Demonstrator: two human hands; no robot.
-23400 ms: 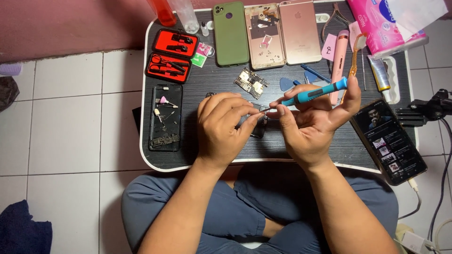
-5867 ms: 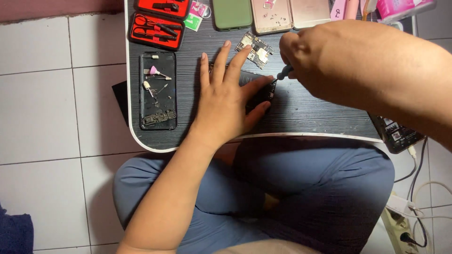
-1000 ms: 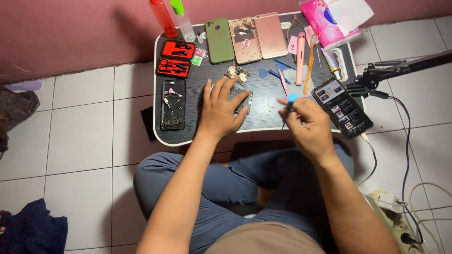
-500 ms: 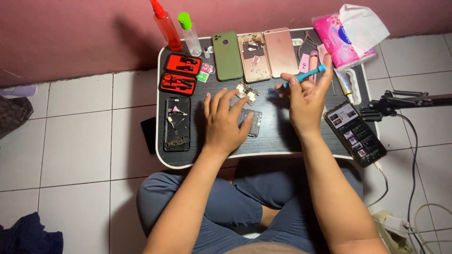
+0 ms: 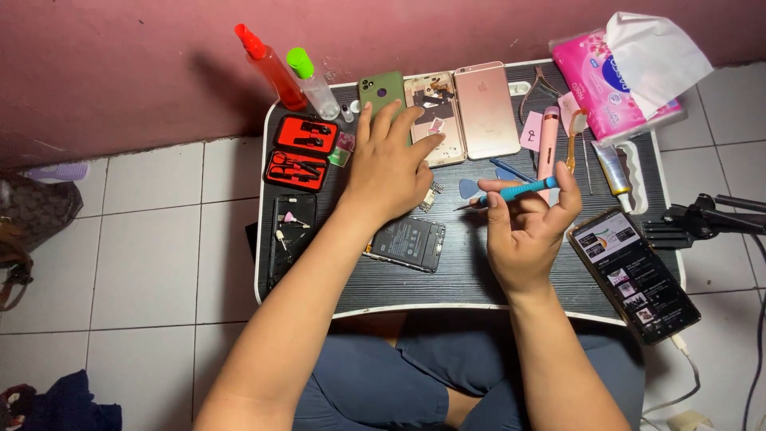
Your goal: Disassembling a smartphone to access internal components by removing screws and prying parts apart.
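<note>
Holding a slim blue-handled screwdriver (image 5: 515, 191) between thumb and fingers, the right hand (image 5: 527, 231) hovers palm-up over the right half of a low black lap table (image 5: 479, 279), its metal tip pointing left. The left hand (image 5: 388, 172) lies flat and spread, gripping nothing, its fingertips reaching over a green phone back cover (image 5: 381, 89) and an opened phone frame with bare parts (image 5: 435, 116) at the far edge. Just near of that hand lies an opened dark phone with its battery showing (image 5: 407, 243). A pink-gold phone back (image 5: 485, 108) lies right of the opened frame. A red tool case (image 5: 299, 152) sits at the far left, and a lit black smartphone (image 5: 634, 275) lies at the near right corner.
</note>
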